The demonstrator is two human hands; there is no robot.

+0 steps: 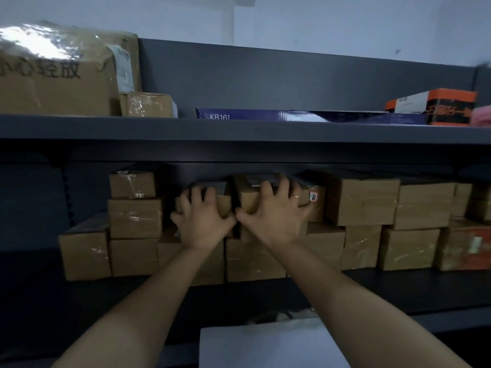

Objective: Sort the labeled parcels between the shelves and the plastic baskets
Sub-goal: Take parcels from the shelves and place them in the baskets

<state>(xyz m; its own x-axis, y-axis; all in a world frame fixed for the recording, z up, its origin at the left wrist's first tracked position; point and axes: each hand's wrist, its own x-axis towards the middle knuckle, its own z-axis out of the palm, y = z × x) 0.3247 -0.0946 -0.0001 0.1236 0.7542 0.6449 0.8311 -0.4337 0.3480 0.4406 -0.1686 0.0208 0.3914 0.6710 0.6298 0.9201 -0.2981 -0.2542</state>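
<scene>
- At centre frame, left hand clutches a small carton on the middle shelf.
- Right hand grips the neighbouring carton.
- Upper shelf holds a blue box.

You face a dark grey metal shelving unit. Behind it rises a pale wall, dimly lit.

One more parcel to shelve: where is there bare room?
Lower shelf: bare at its left end, beside the leftmost carton, and along its front edge. Upper shelf: a narrow gap between the small taped box and the blue KB161 box. Crowded: the middle stack, where left hand and right hand grip boxes.
</scene>
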